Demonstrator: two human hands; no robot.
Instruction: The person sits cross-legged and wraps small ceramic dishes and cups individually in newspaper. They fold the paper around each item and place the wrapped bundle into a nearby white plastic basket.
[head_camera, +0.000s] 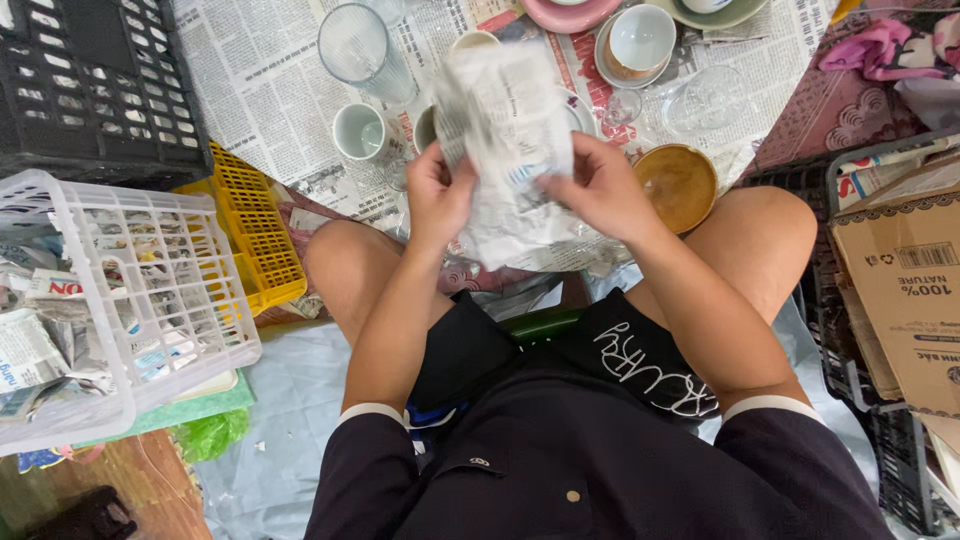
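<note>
now one newspaper bundle (510, 150), two hands

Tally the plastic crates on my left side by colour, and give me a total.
Black crate: 1
White crate: 1
Yellow crate: 1
Total: 3

A brown cardboard box (900, 290) stands at the right edge — its flap bears dark print and a scalloped border. Both hands hold up a newspaper-wrapped bundle (510, 140) at centre — grey-white, crumpled, with small blue patches.
</note>
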